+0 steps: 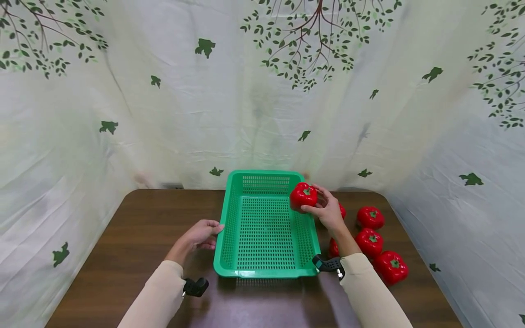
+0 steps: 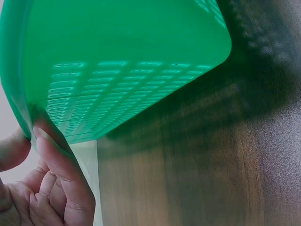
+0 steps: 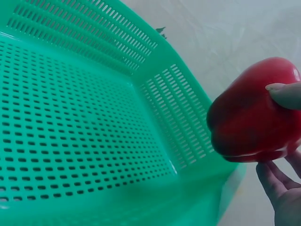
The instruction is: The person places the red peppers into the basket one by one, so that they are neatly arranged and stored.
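Note:
A green plastic basket [image 1: 266, 232] with slotted walls stands mid-table, and no item lies inside it. My left hand [image 1: 203, 233] pinches its left rim between thumb and fingers; the left wrist view shows this hand [image 2: 51, 183] at the basket's rim [image 2: 14, 94]. My right hand [image 1: 326, 210] holds a red bell pepper [image 1: 303, 196] over the basket's right rim, near the far corner. In the right wrist view the thumb and fingers grip the pepper [image 3: 256, 113] from opposite sides, above the basket wall [image 3: 178, 113].
Several more red bell peppers, such as the nearest one [image 1: 391, 268], sit on the brown wooden table [image 1: 164, 209] to the right. Some are partly hidden behind my right hand and forearm. A leaf-printed curtain [image 1: 262, 114] hangs behind the table and along both sides.

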A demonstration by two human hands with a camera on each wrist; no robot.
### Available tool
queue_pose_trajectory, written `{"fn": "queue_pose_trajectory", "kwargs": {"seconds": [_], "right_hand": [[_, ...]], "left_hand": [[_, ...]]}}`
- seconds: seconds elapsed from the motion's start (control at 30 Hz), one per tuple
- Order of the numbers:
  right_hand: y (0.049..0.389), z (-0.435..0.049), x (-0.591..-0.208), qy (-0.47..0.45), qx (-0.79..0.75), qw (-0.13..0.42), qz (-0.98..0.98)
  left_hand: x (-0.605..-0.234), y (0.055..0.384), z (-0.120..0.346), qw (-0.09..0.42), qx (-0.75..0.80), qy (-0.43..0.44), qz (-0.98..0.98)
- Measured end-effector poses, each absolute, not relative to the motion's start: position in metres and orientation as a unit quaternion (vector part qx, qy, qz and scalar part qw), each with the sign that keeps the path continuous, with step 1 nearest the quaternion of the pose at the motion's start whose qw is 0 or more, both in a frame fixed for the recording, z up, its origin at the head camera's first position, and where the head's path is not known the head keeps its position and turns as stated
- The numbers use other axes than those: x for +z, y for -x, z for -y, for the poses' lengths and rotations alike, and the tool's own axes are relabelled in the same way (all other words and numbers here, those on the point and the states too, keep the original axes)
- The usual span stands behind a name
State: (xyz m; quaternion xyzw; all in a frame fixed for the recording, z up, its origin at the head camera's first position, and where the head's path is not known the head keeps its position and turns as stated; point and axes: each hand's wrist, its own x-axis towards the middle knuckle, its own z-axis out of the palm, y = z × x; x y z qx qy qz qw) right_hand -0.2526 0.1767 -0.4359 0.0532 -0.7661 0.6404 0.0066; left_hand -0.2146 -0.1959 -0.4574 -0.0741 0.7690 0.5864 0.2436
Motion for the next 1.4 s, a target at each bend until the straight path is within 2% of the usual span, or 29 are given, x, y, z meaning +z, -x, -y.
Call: {"fn": "queue_pose_trajectory", "kwargs": {"seconds": [0.6,1.4], "right_hand": [[0.277,-0.143,-0.442,-0.068,0.646,-0.033,0.760],[0.309,-0.097,-0.462,-0.043,0.638,-0.042,0.768]], "left_hand": [[-0.455,0.210,0.196,0.236,0.594,0.075,-0.765],[-0.456,0.207,0.196,0.231,0.589,0.080,-0.770]]}}
